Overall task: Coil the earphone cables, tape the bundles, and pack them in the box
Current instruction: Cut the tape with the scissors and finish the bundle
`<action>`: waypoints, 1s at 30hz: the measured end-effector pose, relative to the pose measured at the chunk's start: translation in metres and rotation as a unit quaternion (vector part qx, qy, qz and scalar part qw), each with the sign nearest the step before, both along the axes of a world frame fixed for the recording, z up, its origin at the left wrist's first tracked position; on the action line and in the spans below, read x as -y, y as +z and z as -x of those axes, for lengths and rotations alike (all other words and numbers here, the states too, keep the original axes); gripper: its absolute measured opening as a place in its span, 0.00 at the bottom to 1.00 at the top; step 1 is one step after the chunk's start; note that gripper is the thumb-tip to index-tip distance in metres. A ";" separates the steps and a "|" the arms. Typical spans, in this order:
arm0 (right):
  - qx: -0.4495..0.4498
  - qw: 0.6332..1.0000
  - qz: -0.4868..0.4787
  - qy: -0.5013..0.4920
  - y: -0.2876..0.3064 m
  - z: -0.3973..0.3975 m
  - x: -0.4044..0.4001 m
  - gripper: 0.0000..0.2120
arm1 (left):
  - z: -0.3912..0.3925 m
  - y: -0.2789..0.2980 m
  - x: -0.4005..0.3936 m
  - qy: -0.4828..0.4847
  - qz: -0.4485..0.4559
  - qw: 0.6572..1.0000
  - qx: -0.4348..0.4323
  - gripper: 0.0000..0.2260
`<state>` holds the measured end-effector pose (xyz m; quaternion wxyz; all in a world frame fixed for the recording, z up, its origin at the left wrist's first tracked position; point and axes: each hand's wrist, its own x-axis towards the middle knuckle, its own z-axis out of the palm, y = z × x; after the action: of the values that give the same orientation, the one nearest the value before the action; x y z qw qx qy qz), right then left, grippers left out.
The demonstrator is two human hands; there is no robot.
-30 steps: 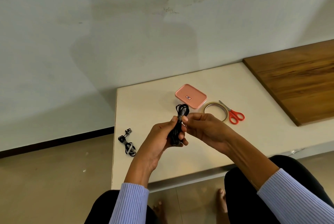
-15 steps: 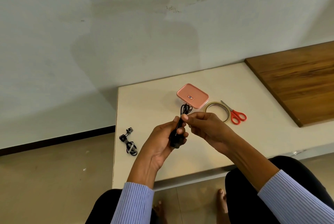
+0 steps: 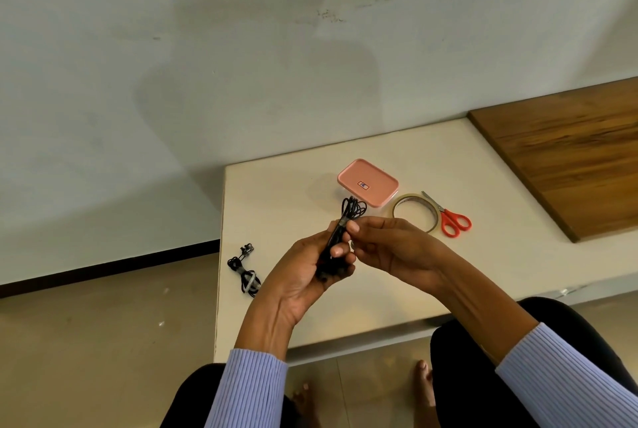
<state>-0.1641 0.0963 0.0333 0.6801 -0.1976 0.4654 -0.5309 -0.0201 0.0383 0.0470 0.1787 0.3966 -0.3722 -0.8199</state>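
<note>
Pale table [image 3: 397, 289]: left hand [image 3: 303, 275] grips cable bundle [image 3: 340, 238], right hand [image 3: 390, 248] pinches it, hiding the middle

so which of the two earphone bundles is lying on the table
The taped bundle near the table's left edge, beside the left forearm. It lies alone, touched by neither hand. The other bundle is off the table, held by both hands.
</note>
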 end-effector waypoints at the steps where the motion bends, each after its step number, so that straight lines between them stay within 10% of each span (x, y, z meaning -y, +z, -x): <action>1: 0.007 1.000 -0.003 0.004 0.002 0.000 0.000 0.09 | -0.001 0.000 0.000 -0.005 0.012 1.000 0.009 0.14; 6: -0.107 0.992 -0.039 -0.054 -0.006 0.000 0.000 0.10 | -0.007 -0.013 0.000 -0.005 0.272 0.948 0.166 0.14; 11: -0.162 0.981 -0.048 -0.097 -0.008 0.002 -0.001 0.09 | -0.003 -0.013 -0.001 -0.017 0.309 0.943 0.126 0.17; 30: -0.073 0.996 0.058 -0.002 -0.007 0.001 0.002 0.12 | -0.001 -0.008 0.001 0.034 0.126 0.991 0.029 0.12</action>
<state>-0.1653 0.0941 0.0261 0.6309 -0.2739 0.4827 -0.5421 -0.0187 0.0378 0.0387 0.2442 0.4076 -0.4634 -0.7480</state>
